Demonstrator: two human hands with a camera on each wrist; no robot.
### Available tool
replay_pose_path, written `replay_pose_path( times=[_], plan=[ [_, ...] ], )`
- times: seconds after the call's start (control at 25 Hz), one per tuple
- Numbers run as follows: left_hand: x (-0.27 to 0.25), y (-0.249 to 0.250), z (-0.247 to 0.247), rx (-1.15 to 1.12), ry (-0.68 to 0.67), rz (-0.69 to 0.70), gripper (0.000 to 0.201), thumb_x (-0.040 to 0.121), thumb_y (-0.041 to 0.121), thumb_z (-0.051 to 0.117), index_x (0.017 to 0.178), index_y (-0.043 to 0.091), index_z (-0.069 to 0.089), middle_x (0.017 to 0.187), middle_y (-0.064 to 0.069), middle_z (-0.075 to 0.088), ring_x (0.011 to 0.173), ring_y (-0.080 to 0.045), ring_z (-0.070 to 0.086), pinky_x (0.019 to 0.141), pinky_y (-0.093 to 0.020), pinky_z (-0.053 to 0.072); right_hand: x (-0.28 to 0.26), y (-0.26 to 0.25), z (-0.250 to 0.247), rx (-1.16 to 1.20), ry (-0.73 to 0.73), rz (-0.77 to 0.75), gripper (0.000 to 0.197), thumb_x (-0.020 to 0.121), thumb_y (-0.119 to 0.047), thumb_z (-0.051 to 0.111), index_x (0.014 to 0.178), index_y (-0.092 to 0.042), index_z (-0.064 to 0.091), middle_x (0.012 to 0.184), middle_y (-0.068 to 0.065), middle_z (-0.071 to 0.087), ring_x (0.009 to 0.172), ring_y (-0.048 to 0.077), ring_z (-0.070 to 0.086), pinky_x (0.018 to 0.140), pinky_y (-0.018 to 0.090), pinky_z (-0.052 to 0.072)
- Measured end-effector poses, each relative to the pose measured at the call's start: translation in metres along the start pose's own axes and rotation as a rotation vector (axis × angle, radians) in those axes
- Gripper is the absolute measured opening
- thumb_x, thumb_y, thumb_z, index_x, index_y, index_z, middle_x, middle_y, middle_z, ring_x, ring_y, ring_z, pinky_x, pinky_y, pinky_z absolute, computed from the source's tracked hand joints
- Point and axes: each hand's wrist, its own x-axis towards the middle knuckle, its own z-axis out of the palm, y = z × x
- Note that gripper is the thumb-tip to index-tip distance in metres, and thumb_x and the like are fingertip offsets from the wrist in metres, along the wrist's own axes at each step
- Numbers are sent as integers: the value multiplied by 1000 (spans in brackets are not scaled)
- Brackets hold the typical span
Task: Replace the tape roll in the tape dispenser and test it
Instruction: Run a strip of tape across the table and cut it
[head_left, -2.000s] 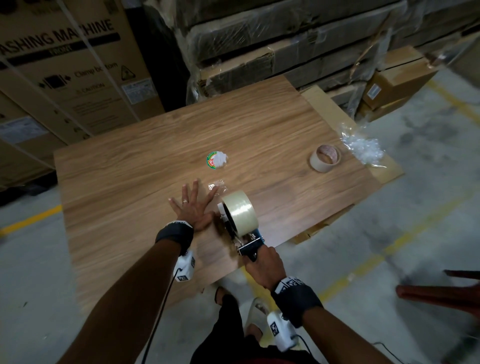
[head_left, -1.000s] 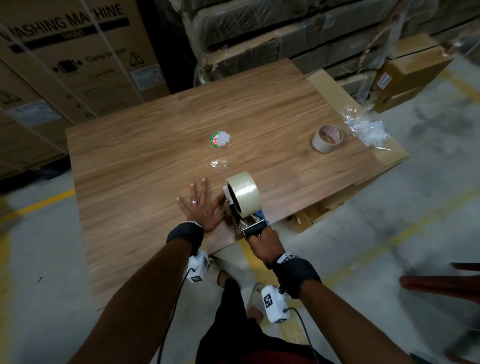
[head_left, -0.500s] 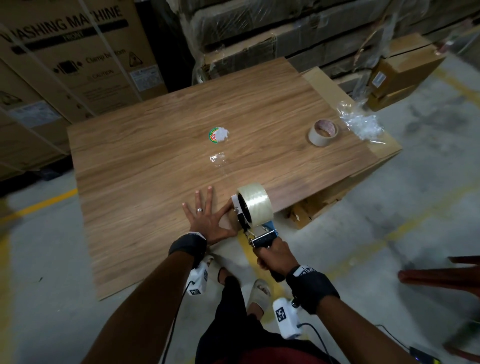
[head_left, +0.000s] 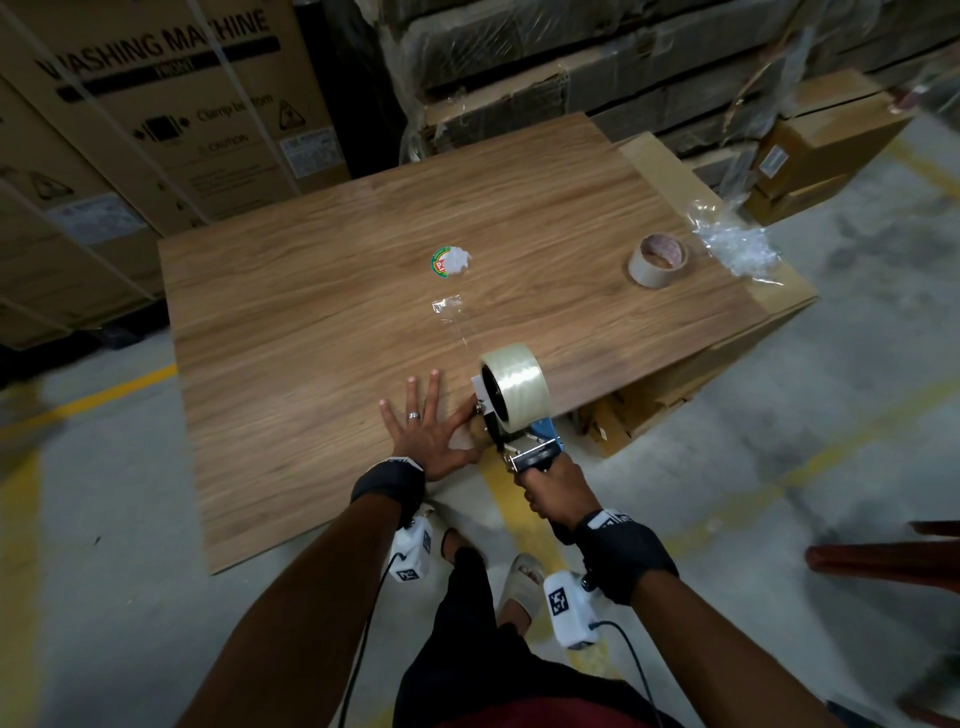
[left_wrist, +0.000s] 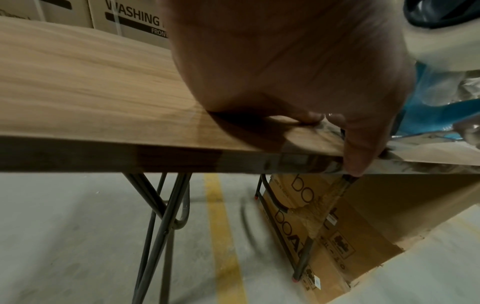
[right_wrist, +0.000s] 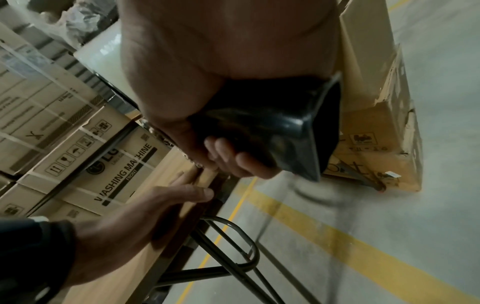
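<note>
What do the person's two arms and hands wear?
Both forearms are bare, without sleeves. Each wrist carries a broad black wristband with white markings, and under it a small white camera unit with a black square marker and a thin black cable. The left hand has a silver ring on one finger; the right hand shows none.

Head view: I look steeply down from above both hands onto the bench (head_left: 322, 322). Left wrist view: close under the left hand (left_wrist: 298, 61), level with the bench edge. Right wrist view: close under the right hand (right_wrist: 228, 51), facing leftward. All three share the bench's near edge.
</note>
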Motion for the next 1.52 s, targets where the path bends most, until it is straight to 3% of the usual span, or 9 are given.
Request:
replay_pose_path(
  times=[0.16, 0.36, 0.48, 0.6, 0.8, 0.96, 1.2, 1.36, 1.52],
  plan=[
    [1, -1, -1, -26, -6, -2, 97, 73, 84, 53, 150, 62, -2, 162, -1, -38, 147, -39, -37, 108, -79, -14, -19, -4, -11, -36, -12, 21, 27, 60, -35, 63, 78, -16, 66, 60, 0, 59, 57, 23, 51, 59, 36, 42],
    [-1, 0, -2, -47, 27, 1, 98, 71, 87, 50, 125, 74, -31, 162, -1, -37, 147, -40, -35, 107, -80, -12, -47, 1, -23, -20, -67, 81, 23, 66, -28, 61, 76, -8, 67, 56, 2, 57, 47, 19, 48, 47, 28, 40],
    [-1, 2, -3, -57, 26, 8, 98, 72, 87, 50, 133, 71, -25, 162, -1, -37, 147, -39, -36, 107, -80, -14, -52, 4, -26, -4, -80, 101, 16, 70, -27, 63, 72, -12, 66, 56, 3, 56, 46, 18, 47, 47, 28, 39],
    [-1, 1, -3, -52, 21, 13, 98, 72, 86, 51, 135, 69, -22, 162, -1, -37, 147, -40, -36, 106, -80, -14, -47, 8, -21, -35, -53, 113, 27, 67, -31, 62, 78, -6, 68, 57, 3, 58, 47, 20, 48, 49, 29, 40],
    [0, 1, -3, -48, 14, 7, 100, 73, 83, 55, 143, 66, -15, 163, -1, -35, 148, -39, -35, 107, -79, -14, -38, 13, -9, -78, -22, 112, 43, 55, -42, 60, 83, -10, 68, 67, 6, 60, 62, 25, 52, 62, 37, 43],
    [-1, 3, -4, -43, 2, -1, 101, 73, 80, 59, 150, 62, -4, 164, -1, -34, 148, -39, -33, 108, -78, -12, -39, 15, -6, -120, -1, 101, 40, 53, -46, 58, 78, -16, 63, 74, 10, 61, 65, 27, 52, 63, 37, 45],
    [0, 1, -3, -52, -5, -8, 94, 76, 80, 55, 149, 64, -1, 164, 0, -33, 149, -39, -31, 109, -80, -9, -47, 9, -5, -248, -3, 84, 53, 61, -44, 52, 97, -9, 68, 99, 16, 70, 96, 37, 67, 75, 31, 44],
    [1, -1, -5, -69, -6, 12, 89, 79, 82, 48, 144, 69, -11, 163, 1, -35, 150, -40, -30, 108, -80, -9, -52, 19, -5, -302, -38, 88, 39, 59, -44, 53, 83, -14, 61, 85, 9, 63, 90, 34, 68, 70, 27, 40],
    [-2, 0, -7, -93, -27, 6, 98, 75, 78, 59, 142, 72, -13, 163, 2, -36, 149, -38, -32, 108, -80, -11, -53, 25, -14, -324, -18, 53, 43, 55, -55, 55, 71, -16, 60, 75, 10, 73, 72, 31, 72, 67, 37, 59]
  ],
)
